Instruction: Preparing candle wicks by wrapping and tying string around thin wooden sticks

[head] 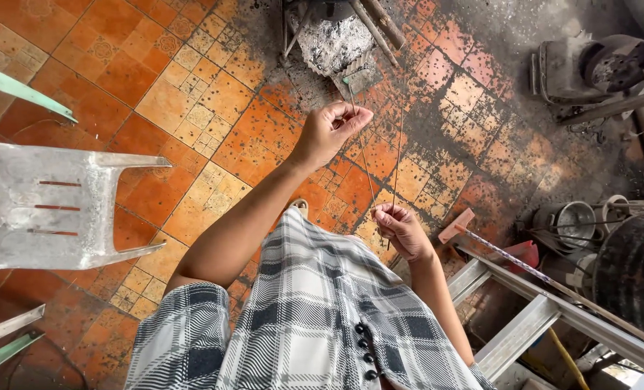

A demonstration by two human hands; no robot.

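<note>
My left hand (pixel 333 130) is raised in front of me with its fingers pinched on the upper end of a thin wire (pixel 365 165). The wire runs down and right to my right hand (pixel 401 230), which is closed on its lower end close to my body. A second thin strand (pixel 398 148) rises from my right hand toward the ash pile (pixel 331 40). I wear a grey and white checked garment (pixel 315 318).
A pale plastic chair (pixel 54 206) stands at the left, with a green chair edge (pixel 18 88) behind it. An aluminium ladder (pixel 531 310) lies at the lower right. Metal pots, a blower and rods (pixel 597 68) crowd the right side. The tiled floor (pixel 156 87) is sooty.
</note>
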